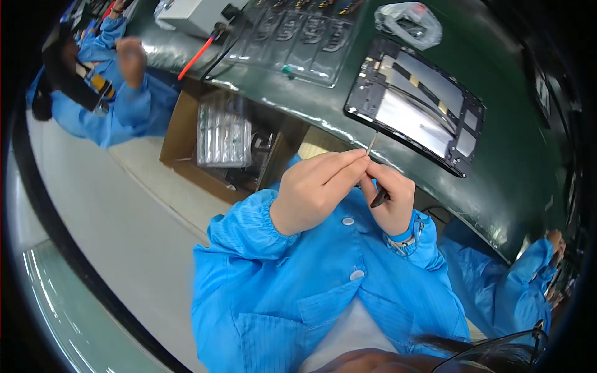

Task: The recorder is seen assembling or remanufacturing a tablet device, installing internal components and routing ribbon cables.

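Note:
In front of my chest both hands come together around a slim tool [372,144], whose thin metal tip points up and away toward the table edge. Its black handle end [380,198] shows between the fingers of my right hand [395,194], which is closed round it. My left hand [318,189] has its fingers pressed together near the metal tip; whether it pinches the tool or something small on it is hidden. Just beyond the hands, an opened black tablet-like device [415,102] lies on the table, with silver panels and dark strips showing inside.
The dark green table [289,96] carries a clear plastic tray [298,43], a bagged item [410,23] and a grey box [199,15]. Below its edge stands a cardboard box [180,140] with clear trays [224,133]. Co-workers in blue sleeves [146,102] sit on both sides.

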`<state>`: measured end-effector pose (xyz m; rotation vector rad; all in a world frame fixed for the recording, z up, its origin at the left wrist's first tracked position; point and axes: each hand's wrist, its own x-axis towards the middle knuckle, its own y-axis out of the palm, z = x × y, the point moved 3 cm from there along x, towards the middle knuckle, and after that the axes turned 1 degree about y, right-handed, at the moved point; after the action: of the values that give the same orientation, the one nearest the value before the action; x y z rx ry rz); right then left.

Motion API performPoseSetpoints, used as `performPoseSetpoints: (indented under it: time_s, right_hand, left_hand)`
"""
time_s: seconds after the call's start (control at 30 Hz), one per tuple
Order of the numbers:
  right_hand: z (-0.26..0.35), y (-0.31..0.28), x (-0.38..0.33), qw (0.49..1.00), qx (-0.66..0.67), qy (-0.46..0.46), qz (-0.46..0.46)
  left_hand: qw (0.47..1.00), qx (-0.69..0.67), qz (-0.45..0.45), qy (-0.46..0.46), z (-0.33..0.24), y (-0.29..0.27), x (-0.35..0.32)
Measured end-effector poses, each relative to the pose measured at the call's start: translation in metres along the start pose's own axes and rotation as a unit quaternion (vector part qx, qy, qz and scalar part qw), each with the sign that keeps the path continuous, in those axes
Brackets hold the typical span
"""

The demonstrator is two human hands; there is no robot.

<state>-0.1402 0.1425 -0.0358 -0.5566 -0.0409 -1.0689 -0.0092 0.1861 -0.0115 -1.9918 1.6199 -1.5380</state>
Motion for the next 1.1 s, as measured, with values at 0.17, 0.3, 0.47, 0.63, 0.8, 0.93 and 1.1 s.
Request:
performPoseSetpoints:
  time_s: [0.17, 0.3, 0.47, 0.63, 0.8, 0.93, 1.1]
  right_hand:
    - [-0.001, 0.012, -0.004, 0.999, -0.002, -0.022, 0.041]
    - [-0.001, 0.017, -0.003, 0.998, -0.019, -0.032, 0.054]
    - [-0.004, 0.018, -0.005, 0.998, -0.013, -0.036, 0.058]
    - [-0.005, 0.016, -0.005, 0.997, -0.016, -0.036, 0.063]
    - [-0.009, 0.017, -0.006, 0.996, -0.022, -0.025, 0.080]
    - [-0.014, 0.018, -0.007, 0.995, -0.025, -0.019, 0.092]
    - [-0.014, 0.024, -0.009, 0.995, -0.012, -0.019, 0.095]
  left_hand:
    - [0.999, 0.028, -0.007, -0.044, 0.002, -0.009, -0.015]
    - [0.998, 0.035, 0.021, -0.043, 0.007, -0.012, -0.020]
    - [0.998, 0.039, 0.049, -0.024, 0.009, -0.013, -0.019]
    - [0.998, 0.002, 0.057, -0.007, 0.015, -0.012, -0.015]
    - [0.998, 0.008, 0.068, 0.003, 0.018, -0.008, -0.019]
    - [0.996, 0.021, 0.082, 0.013, 0.019, -0.008, -0.017]
    - [0.995, 0.053, 0.089, 0.012, 0.021, -0.011, -0.022]
